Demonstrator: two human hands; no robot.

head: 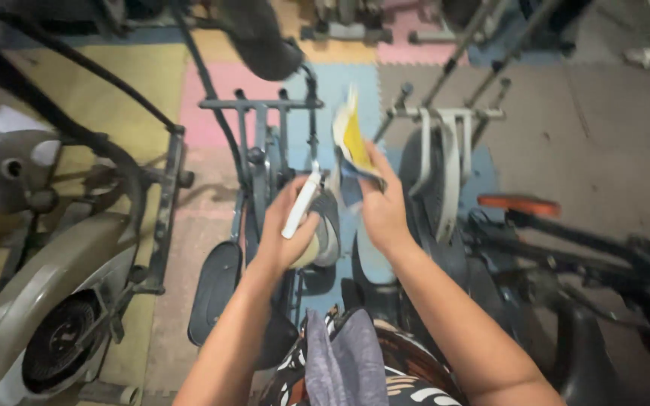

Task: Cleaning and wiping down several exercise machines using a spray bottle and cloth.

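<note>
Head view | my left hand (287, 233) grips a white tube (301, 204), long axis tilted up-right | my right hand (382, 210) pinches a yellow-and-white packet (351, 135) upright, just right of the tube tip | grey exercise bike (265, 173) below both.

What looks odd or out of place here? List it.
Nothing is plainly damaged or spilled. The exercise machines stand crowded together on mismatched coloured floor mats. The left hand holds a white tube-like item, and the right hand holds a crumpled yellow-and-white packet. A grey cloth lies at the lap.
</note>
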